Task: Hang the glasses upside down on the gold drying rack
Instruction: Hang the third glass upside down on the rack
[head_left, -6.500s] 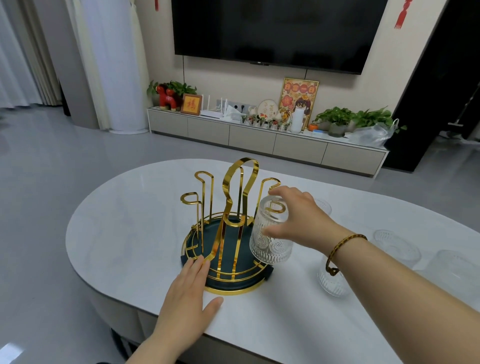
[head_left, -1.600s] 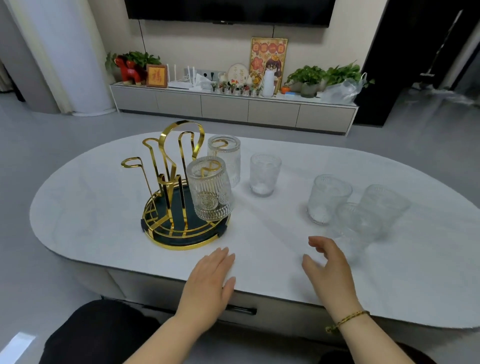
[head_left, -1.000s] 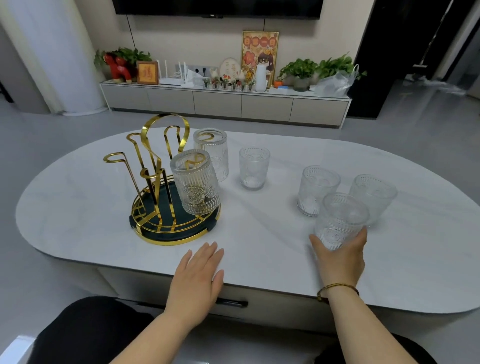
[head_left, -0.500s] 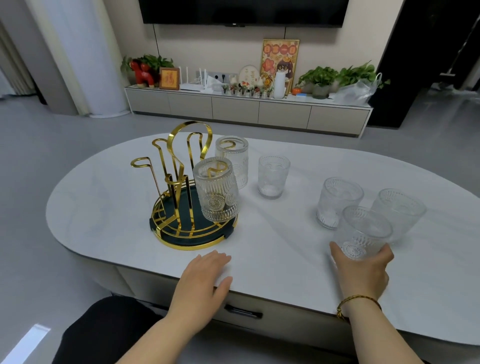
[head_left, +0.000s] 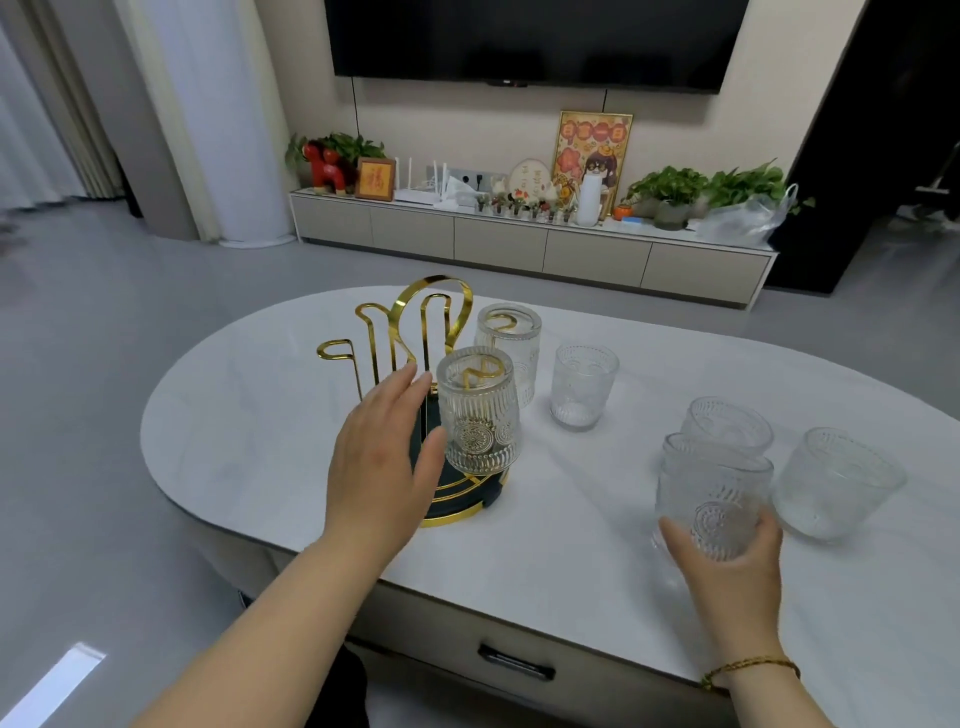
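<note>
Third glass in hand, rack being steadied

Right hand (head_left: 730, 564) fingers wrap an upright ribbed glass (head_left: 711, 496) above the table (head_left: 571, 545); left hand (head_left: 384, 462), fingers spread, reaches the gold drying rack (head_left: 415, 332). Invert the glass fully, then lower it over a free hook.

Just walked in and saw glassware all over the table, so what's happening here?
A person is loading glasses onto a gold drying rack on the white table. Two glasses already hang upside down on it, the near one and the far one. The right hand grips another glass, upright, at its base. The left hand reaches open toward the rack, holding nothing. Three more glasses stand upright on the table, waiting.
</note>
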